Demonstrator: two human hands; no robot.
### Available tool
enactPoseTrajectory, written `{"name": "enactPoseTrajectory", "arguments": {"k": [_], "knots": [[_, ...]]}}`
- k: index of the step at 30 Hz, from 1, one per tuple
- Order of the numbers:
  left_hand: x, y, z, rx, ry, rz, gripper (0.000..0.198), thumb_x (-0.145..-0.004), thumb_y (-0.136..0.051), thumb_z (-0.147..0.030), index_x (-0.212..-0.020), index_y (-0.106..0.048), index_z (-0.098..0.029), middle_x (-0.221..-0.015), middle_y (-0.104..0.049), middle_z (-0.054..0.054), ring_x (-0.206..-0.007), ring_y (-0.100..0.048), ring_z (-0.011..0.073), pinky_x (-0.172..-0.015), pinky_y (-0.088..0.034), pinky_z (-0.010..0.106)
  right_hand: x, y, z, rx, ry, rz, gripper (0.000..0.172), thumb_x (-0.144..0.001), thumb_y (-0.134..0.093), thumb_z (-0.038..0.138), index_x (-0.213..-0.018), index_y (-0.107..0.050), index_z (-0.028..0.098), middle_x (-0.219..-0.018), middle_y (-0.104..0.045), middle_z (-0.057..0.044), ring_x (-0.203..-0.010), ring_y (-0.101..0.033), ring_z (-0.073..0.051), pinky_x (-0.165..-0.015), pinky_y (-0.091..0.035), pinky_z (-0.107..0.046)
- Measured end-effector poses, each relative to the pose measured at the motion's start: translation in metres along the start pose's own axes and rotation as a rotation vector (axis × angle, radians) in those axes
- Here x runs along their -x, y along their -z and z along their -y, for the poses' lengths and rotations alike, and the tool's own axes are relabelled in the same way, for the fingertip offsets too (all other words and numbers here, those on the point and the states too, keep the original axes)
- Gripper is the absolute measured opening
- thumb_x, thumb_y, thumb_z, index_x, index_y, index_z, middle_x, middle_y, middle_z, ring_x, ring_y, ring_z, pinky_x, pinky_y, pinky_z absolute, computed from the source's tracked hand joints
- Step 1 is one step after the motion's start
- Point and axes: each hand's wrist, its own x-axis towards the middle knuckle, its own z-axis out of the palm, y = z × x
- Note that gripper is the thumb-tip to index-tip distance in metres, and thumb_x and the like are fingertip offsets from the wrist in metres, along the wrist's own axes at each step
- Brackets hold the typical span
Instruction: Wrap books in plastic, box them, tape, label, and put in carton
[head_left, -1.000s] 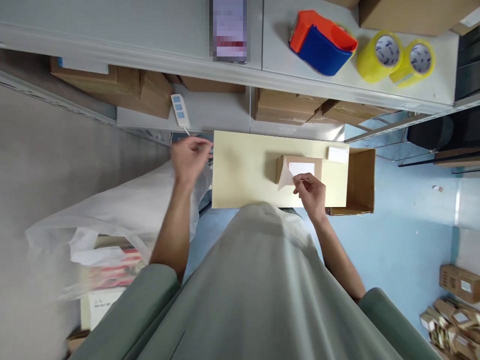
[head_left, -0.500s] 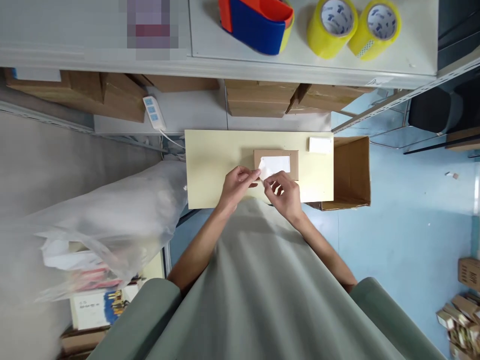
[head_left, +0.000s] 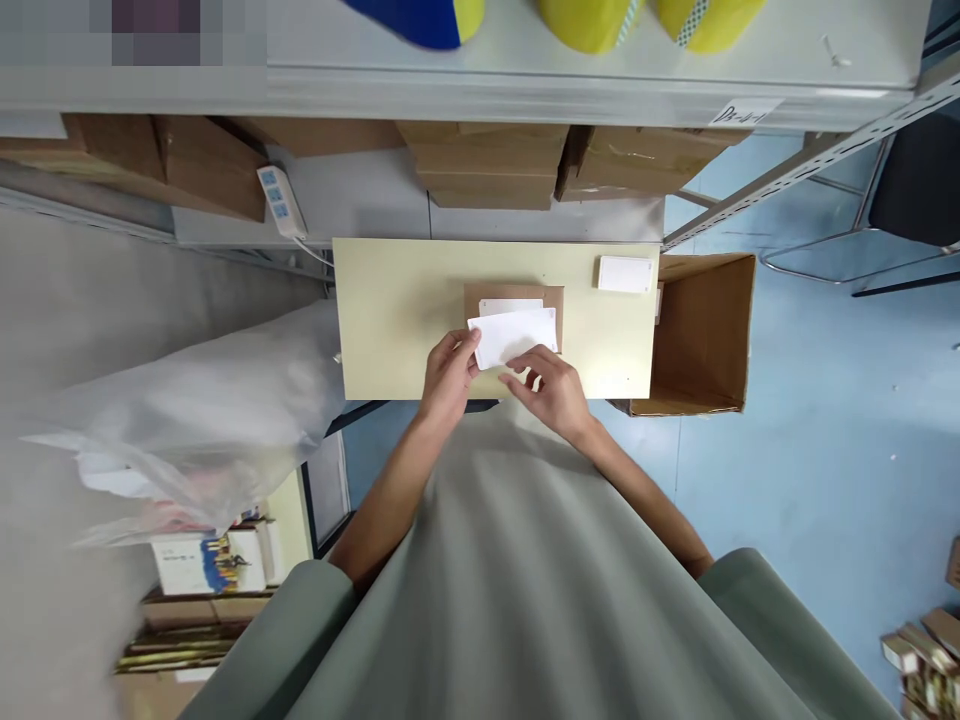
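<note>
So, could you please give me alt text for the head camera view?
Seen from above, a person's left hand pinches a white sheet by its left edge and the right hand touches its near edge, just over a small brown box on a pale yellow table. An open carton stands at the table's right end.

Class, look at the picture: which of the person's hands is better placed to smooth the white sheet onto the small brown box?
Probably the right hand: its fingers lie spread at the lower edge of the white sheet, over the brown box. The left hand is busy pinching the sheet's left edge.
</note>
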Motion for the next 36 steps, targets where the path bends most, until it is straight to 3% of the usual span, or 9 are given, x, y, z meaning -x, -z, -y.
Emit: {"name": "enactPoseTrajectory", "arguments": {"k": [4, 8, 14, 21, 28, 36], "knots": [[-0.002, 0.0, -0.001, -0.005, -0.002, -0.032, 0.061, -0.073, -0.095, -0.072, -0.091, -0.062, -0.025, -0.1, -0.081, 0.007, -0.115, -0.079, 0.0317, -0.093, -0.063, 0.042, -0.007, 0.031, -0.022, -0.072, -0.091, -0.243, 0.039, -0.106, -0.067, 0.063, -0.097, -0.08, 0.027, -0.106, -0.078, -0.007, -0.075, -0.069, -0.019, -0.077, -0.062, -0.037], [-0.002, -0.001, -0.003, -0.053, -0.004, -0.045, 0.061, -0.074, -0.095, -0.074, -0.092, -0.063, -0.025, -0.102, -0.082, 0.006, -0.117, -0.079, 0.0314, -0.093, -0.063, 0.041, -0.018, 0.046, -0.041, -0.183, -0.223, -0.254, 0.044, -0.098, -0.073, 0.07, -0.097, -0.079, 0.027, -0.105, -0.079, -0.005, -0.072, -0.065, -0.017, -0.072, -0.06, -0.036], [-0.001, -0.008, -0.003, -0.054, 0.002, -0.006, 0.061, -0.074, -0.096, -0.073, -0.095, -0.065, -0.025, -0.103, -0.082, 0.007, -0.118, -0.079, 0.0315, -0.092, -0.064, 0.041, -0.03, 0.041, -0.055, -0.331, -0.305, -0.188, 0.052, -0.088, -0.08, 0.077, -0.09, -0.076, 0.025, -0.094, -0.077, -0.003, -0.063, -0.062, -0.015, -0.067, -0.059, -0.035], [-0.002, -0.007, 0.002, -0.044, 0.014, 0.013, 0.064, -0.072, -0.097, -0.074, -0.094, -0.063, -0.025, -0.1, -0.08, 0.006, -0.113, -0.079, 0.0293, -0.093, -0.064, 0.041, -0.031, 0.04, -0.06, -0.328, -0.313, -0.174, 0.048, -0.088, -0.077, 0.072, -0.086, -0.072, 0.025, -0.088, -0.075, -0.002, -0.064, -0.064, -0.015, -0.067, -0.059, -0.035], [-0.021, 0.009, 0.031, -0.122, 0.03, -0.022, 0.065, -0.066, -0.098, -0.074, -0.089, -0.064, -0.024, -0.092, -0.076, 0.003, -0.094, -0.076, 0.0212, -0.085, -0.061, 0.033, -0.023, 0.033, -0.058, -0.236, -0.274, -0.154, 0.053, -0.089, -0.071, 0.08, -0.087, -0.07, 0.027, -0.095, -0.075, -0.004, -0.071, -0.064, -0.017, -0.066, -0.057, -0.034], [-0.044, 0.034, 0.054, -0.162, 0.05, -0.052, 0.071, -0.058, -0.1, -0.078, -0.089, -0.07, -0.021, -0.089, -0.077, 0.005, -0.094, -0.075, 0.0221, -0.086, -0.061, 0.035, -0.018, 0.012, -0.073, -0.203, -0.359, -0.195, 0.06, -0.087, -0.072, 0.087, -0.087, -0.069, 0.027, -0.089, -0.076, -0.003, -0.065, -0.066, -0.018, -0.069, -0.057, -0.035]]}}
